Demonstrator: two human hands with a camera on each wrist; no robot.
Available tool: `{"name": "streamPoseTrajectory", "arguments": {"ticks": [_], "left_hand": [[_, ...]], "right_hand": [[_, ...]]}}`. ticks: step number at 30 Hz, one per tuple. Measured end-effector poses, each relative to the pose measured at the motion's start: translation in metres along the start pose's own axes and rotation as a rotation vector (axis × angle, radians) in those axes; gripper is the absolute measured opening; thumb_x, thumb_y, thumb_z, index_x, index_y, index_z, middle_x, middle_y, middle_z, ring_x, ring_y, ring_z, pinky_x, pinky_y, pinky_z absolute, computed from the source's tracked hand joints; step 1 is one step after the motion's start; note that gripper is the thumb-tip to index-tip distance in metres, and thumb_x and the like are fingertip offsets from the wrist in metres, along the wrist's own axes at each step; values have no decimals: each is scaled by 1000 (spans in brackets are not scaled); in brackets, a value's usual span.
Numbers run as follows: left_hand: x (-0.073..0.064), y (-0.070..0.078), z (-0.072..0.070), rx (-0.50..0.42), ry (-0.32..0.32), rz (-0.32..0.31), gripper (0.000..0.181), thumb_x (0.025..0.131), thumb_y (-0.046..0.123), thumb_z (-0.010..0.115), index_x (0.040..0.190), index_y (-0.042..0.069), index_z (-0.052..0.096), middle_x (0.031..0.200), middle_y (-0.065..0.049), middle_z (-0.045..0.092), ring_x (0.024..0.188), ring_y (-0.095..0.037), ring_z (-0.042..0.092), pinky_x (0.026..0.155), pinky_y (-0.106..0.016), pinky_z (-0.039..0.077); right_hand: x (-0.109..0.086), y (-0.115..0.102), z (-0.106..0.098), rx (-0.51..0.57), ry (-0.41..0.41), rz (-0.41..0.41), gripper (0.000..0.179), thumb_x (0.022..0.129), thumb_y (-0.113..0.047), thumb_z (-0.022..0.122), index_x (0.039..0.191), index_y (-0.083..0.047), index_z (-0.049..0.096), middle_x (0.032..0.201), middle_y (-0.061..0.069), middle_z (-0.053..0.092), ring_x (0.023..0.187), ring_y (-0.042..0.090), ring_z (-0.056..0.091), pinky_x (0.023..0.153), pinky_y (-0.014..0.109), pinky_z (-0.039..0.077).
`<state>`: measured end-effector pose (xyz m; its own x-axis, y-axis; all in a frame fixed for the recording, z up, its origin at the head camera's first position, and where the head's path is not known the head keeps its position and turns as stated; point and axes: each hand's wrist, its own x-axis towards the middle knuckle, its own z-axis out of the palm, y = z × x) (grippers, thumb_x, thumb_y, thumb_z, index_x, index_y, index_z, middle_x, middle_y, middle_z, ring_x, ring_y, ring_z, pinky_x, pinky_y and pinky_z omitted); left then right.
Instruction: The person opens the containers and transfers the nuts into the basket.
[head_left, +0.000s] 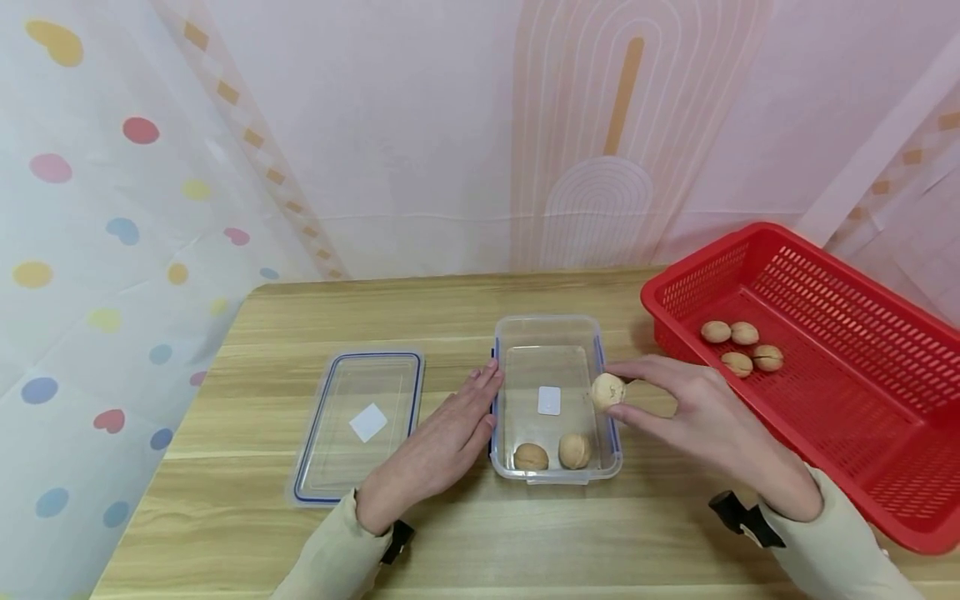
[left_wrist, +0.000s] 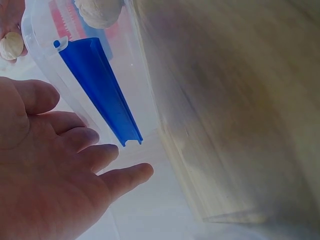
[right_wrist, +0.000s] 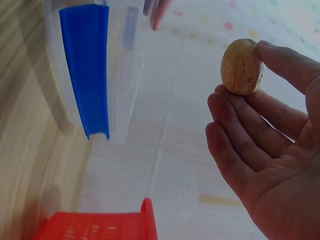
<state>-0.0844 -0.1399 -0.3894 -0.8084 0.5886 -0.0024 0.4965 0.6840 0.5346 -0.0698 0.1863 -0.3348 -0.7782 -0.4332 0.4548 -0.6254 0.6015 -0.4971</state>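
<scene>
Between thumb and fingers, my right hand point(head_left: 701, 408) pinches a walnut point(head_left: 608, 391) at the right rim of a clear plastic container point(head_left: 547, 329). The right wrist view shows the same walnut point(right_wrist: 242, 67) held at the fingertips. My left hand point(head_left: 450, 429) has its fingers extended along the container's left side; in the left wrist view the left hand point(left_wrist: 65, 160) is beside a blue side clip point(left_wrist: 97, 85). Inside the container, two walnuts lie near its front end, a left walnut point(head_left: 531, 457) and a right walnut point(head_left: 574, 451). A white label point(head_left: 549, 401) shows in the container's middle.
To the right stands a red perforated basket point(head_left: 862, 433) with several walnuts point(head_left: 737, 364) toward its left end. A clear lid with a blue seal point(head_left: 330, 433) lies flat on the wooden table point(head_left: 450, 542) at the left. A patterned curtain point(head_left: 420, 142) hangs behind the table.
</scene>
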Motion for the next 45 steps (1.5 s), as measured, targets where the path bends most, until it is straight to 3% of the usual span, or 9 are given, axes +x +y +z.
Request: {"name": "streamPoseTrajectory", "arguments": {"ticks": [4, 10, 24, 32, 38, 40, 41, 45], "left_hand": [[1, 1, 0, -2, -8, -5, 56, 113, 22, 40, 163, 1, 25, 171, -8, 14, 157, -32, 19, 123, -56, 24], [2, 1, 1, -1, -3, -12, 57, 112, 23, 42, 163, 1, 25, 171, -8, 13, 156, -34, 19, 122, -59, 24], [2, 3, 1, 62, 18, -11, 57, 112, 23, 43, 161, 0, 28, 171, -12, 16, 156, -33, 20, 121, -60, 27], [3, 3, 0, 83, 26, 1, 57, 111, 23, 43, 161, -1, 30, 170, -13, 19, 155, -35, 22, 119, -64, 26], [4, 5, 0, 86, 29, -2, 56, 111, 22, 44, 160, -1, 31, 170, -14, 20, 155, -34, 23, 119, -65, 26], [4, 5, 0, 87, 30, -4, 56, 111, 22, 45, 160, -1, 31, 170, -14, 20, 155, -34, 23, 119, -65, 26], [4, 5, 0, 87, 31, -6, 57, 111, 22, 45, 160, -1, 31, 170, -14, 20, 155, -33, 22, 119, -65, 26], [3, 5, 0, 86, 30, -13, 57, 111, 22, 46, 160, -2, 30, 170, -14, 20, 156, -31, 21, 120, -65, 25]], "right_hand": [[-6, 1, -10, -34, 7, 42, 48, 76, -12, 91, 121, -12, 76, 114, -3, 76, 102, 15, 72, 93, 7, 45], [-15, 1, -23, -73, 35, 77, 50, 75, -12, 92, 122, -15, 76, 115, -4, 76, 105, 14, 66, 98, 4, 37], [-37, 4, -56, -209, 69, 144, 61, 66, -21, 98, 123, -18, 76, 112, 0, 77, 86, 15, 68, 78, 4, 47], [-50, 11, -77, -277, 57, 224, 62, 65, -15, 98, 123, -12, 76, 114, 9, 77, 98, 30, 71, 90, -3, 31], [-58, 20, -94, -319, 51, 236, 59, 65, -11, 97, 120, -10, 76, 112, 14, 77, 97, 34, 70, 87, -4, 31], [-61, 23, -100, -337, 66, 242, 58, 65, -12, 97, 119, -9, 76, 110, 15, 77, 96, 34, 69, 85, -5, 31], [-62, 25, -103, -343, 73, 252, 58, 65, -14, 97, 119, -9, 76, 110, 17, 77, 98, 26, 70, 84, -5, 31], [-65, 30, -115, -377, 74, 285, 58, 68, -19, 97, 121, -8, 75, 111, 20, 75, 98, 28, 68, 81, -4, 30]]}}
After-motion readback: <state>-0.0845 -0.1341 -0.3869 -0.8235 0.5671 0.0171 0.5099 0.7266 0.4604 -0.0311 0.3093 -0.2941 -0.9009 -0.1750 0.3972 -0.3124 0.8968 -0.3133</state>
